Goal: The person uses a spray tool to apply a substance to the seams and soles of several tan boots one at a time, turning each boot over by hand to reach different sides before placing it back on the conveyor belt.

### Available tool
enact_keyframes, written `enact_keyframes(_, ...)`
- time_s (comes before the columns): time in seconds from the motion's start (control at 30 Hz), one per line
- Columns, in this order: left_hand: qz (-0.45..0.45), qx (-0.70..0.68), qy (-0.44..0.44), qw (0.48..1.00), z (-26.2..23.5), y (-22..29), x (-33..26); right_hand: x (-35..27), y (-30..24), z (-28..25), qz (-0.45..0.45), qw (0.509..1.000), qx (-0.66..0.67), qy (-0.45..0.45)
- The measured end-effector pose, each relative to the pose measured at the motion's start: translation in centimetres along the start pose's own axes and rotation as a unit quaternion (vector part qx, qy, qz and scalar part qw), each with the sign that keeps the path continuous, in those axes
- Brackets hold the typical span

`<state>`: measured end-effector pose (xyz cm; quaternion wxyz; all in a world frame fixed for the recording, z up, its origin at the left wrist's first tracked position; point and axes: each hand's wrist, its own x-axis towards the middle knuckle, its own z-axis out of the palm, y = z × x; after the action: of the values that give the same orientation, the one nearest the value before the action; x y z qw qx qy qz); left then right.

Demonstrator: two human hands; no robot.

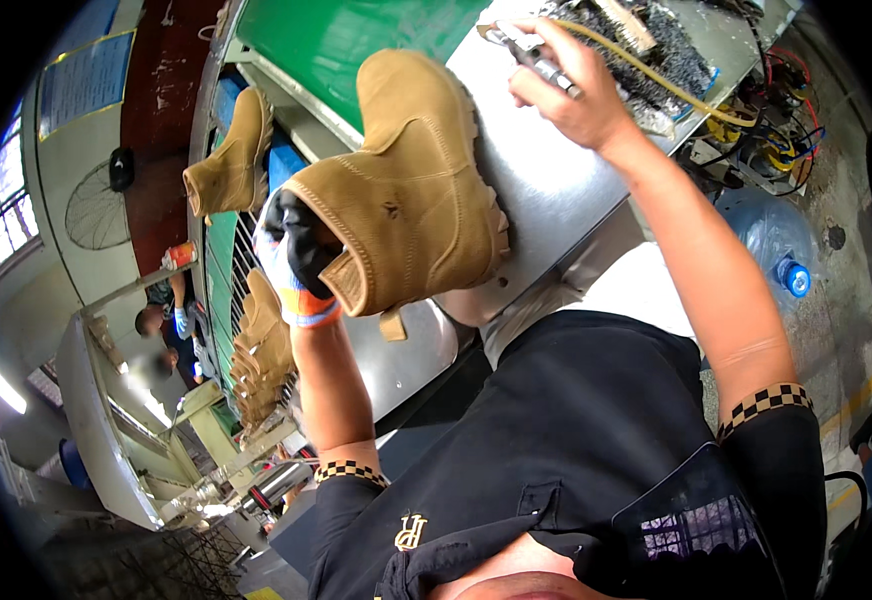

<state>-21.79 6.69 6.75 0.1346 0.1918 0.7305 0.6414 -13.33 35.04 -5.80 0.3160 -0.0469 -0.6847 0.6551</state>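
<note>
A tan suede boot is held up in front of me, its sole facing right and its shaft opening toward my left arm. My left hand, in a white, orange and blue glove with black material over it, grips the boot at the opening. Some of its fingers are hidden inside the shaft. My bare right hand is closed around a small silver-and-black hand tool, above the metal table and apart from the boot. A yellow hose runs beside that hand; where it joins the tool is unclear.
Another tan boot and a row of several boots stand on the line at left, next to a green surface. Dark bristly material lies at the table's far right. A large clear water bottle and tangled cables are on the floor.
</note>
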Motion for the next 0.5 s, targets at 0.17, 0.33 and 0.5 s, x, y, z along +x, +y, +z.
enact_keyframes(0.17,0.075,0.090,0.023,0.993,0.3,0.3,8.2,0.2,0.2,-0.3,0.031,0.998,0.024,0.042)
enact_keyframes(0.33,0.296,0.445,0.027,0.845,3.8,0.2,18.7,0.3,0.9,0.2,0.070,0.997,0.029,0.018)
enact_keyframes(0.5,0.090,0.108,0.076,0.987,6.9,-3.1,21.9,0.4,1.0,-0.1,0.048,0.998,0.033,0.002)
